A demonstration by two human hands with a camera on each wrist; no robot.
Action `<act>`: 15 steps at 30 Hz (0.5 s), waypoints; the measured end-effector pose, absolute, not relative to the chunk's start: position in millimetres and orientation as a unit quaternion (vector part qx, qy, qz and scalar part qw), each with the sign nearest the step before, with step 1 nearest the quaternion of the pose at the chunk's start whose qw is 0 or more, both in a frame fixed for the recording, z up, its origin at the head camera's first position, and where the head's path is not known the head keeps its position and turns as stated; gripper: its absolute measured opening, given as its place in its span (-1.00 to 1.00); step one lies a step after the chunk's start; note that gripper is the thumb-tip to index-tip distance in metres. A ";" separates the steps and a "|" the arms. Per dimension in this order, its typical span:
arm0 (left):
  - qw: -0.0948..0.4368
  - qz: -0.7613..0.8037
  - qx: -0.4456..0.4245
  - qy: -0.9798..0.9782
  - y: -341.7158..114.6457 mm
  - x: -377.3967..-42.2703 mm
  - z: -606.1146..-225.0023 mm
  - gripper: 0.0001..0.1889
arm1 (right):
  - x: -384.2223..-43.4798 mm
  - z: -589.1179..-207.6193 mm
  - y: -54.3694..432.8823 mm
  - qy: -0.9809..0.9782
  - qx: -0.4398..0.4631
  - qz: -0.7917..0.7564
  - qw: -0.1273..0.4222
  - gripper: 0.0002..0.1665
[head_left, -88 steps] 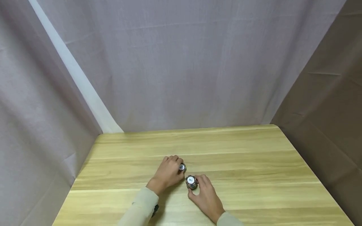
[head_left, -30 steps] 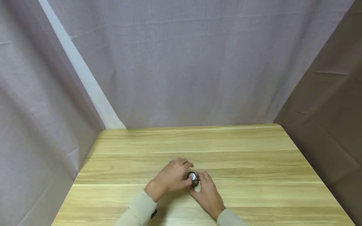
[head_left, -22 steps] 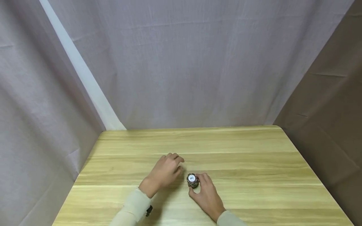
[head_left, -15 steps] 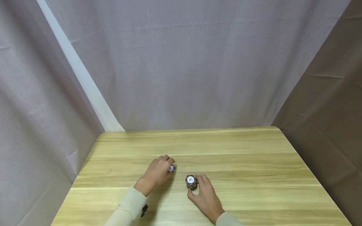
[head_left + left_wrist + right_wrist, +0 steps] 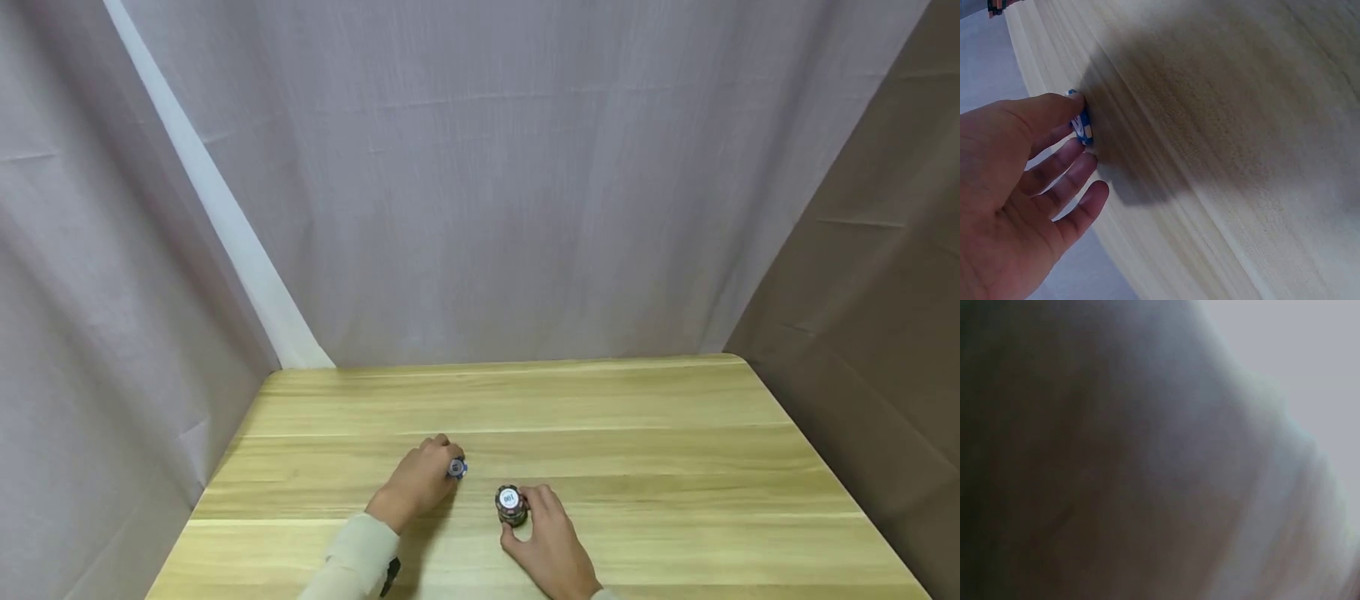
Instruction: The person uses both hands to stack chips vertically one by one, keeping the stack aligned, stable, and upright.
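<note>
In the head view my left hand (image 5: 422,477) pinches a blue poker chip (image 5: 457,468) with a pale centre, left of and slightly beyond the stack. The left wrist view shows the left thumb on the blue and white chip (image 5: 1082,127), with the other fingers loosely bent. My right hand (image 5: 553,540) has its thumb and index finger around a short stack of dark poker chips (image 5: 511,505) standing on the table. A white label reading 100 tops that stack. The right wrist view is too blurred to make out the hand.
The light wooden table (image 5: 637,450) extends around both hands. Grey curtains (image 5: 480,208) hang behind its far edge, and brown cloth (image 5: 862,333) hangs at the right. Dark and orange chip edges (image 5: 999,6) show at the top left corner of the left wrist view.
My left hand passes over the dark stack, then comes away left with bare fingers and takes hold of the blue chip. The right hand stays around the stack. The head view has tilted slightly.
</note>
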State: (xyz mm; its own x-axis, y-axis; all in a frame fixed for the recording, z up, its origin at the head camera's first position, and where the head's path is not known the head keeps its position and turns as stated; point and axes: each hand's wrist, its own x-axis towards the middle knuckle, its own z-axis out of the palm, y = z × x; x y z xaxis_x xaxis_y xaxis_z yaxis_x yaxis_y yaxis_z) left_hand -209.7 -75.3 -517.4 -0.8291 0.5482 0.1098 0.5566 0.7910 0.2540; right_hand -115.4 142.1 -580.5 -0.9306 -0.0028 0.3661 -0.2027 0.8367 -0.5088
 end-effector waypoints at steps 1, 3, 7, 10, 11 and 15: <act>0.019 -0.141 -0.291 -0.946 -75.7 -210.5 -518.0 -0.73 | -115.2 -580.3 142.0 -0.941 0.055 0.281 0.180 -0.47; 0.022 -0.144 -0.285 -0.948 -76.9 -211.5 -518.8 -0.76 | -115.0 -579.9 141.3 -0.939 0.057 0.286 0.182 -0.48; 0.019 -0.132 -0.277 -0.951 -80.1 -211.9 -518.7 -0.77 | -114.0 -579.9 139.9 -0.939 0.058 0.288 0.180 -0.48; 0.016 -0.120 -0.281 -0.952 -81.0 -212.5 -518.4 -0.75 | -113.6 -580.7 139.9 -0.939 0.059 0.283 0.188 -0.48; 0.017 -0.115 -0.283 -0.952 -81.0 -213.1 -518.7 -0.75 | -113.6 -580.8 140.3 -0.938 0.061 0.283 0.192 -0.48; 0.024 -0.088 -0.293 -0.952 -81.1 -215.2 -519.8 -0.73 | -114.2 -581.2 142.4 -0.935 0.069 0.278 0.210 -0.50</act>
